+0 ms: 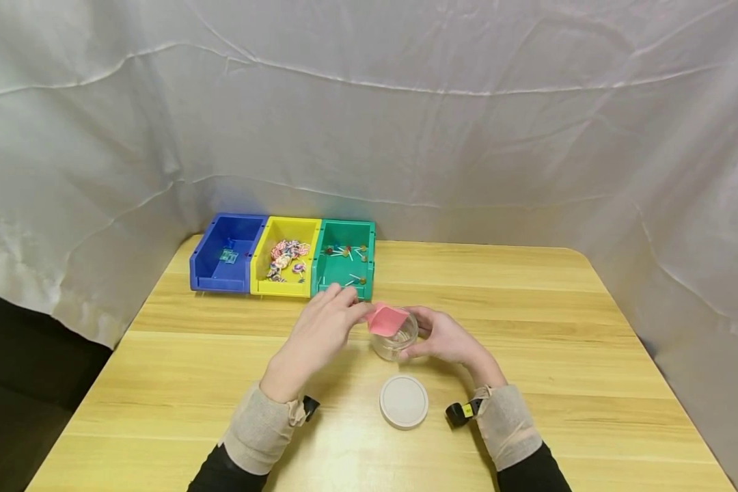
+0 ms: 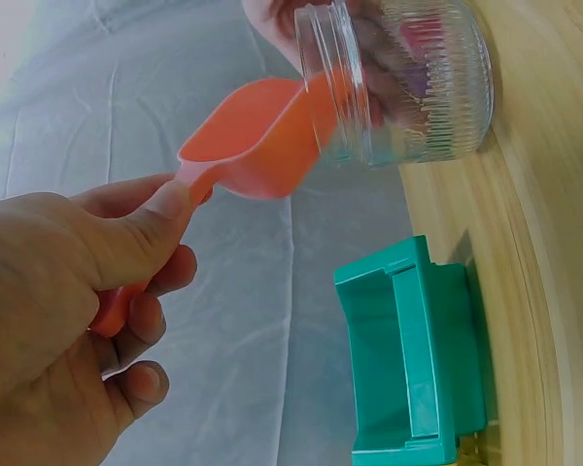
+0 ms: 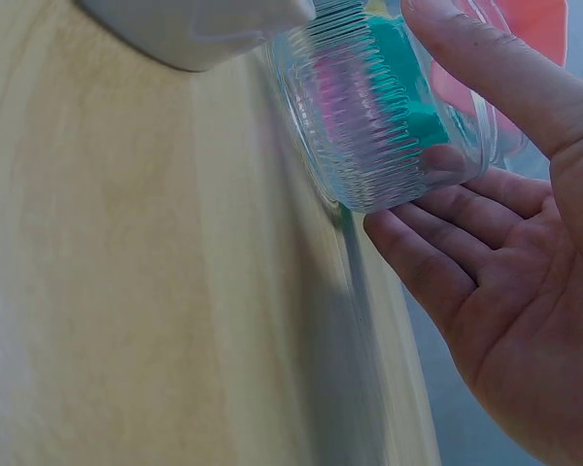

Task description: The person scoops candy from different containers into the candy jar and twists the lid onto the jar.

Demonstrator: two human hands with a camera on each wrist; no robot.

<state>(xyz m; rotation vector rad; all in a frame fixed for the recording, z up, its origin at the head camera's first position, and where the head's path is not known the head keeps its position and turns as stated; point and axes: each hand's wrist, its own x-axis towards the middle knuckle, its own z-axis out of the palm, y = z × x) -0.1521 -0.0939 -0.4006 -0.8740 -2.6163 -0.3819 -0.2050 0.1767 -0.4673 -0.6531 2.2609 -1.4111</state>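
Note:
A coral-pink scoop (image 1: 387, 320) is tipped at the mouth of a clear glass jar (image 1: 395, 348). My left hand (image 1: 320, 331) grips the scoop's handle between thumb and fingers. In the left wrist view, the lip of the scoop (image 2: 262, 146) reaches inside the rim of the jar (image 2: 432, 87), and no candy shows in its visible part. From the other side my right hand (image 1: 445, 336) holds the jar, thumb on the near side and fingers on the far side. Ridged glass blurs what lies inside the jar (image 3: 360, 126).
A round white lid (image 1: 404, 402) lies just in front of the jar. Behind stand a blue bin (image 1: 221, 284) with a few small pieces, a yellow bin (image 1: 281, 288) with swirled candies, and a green bin (image 1: 369, 290) with small lollipops. Grey curtains (image 1: 443, 137) surround the wooden table (image 1: 559, 383).

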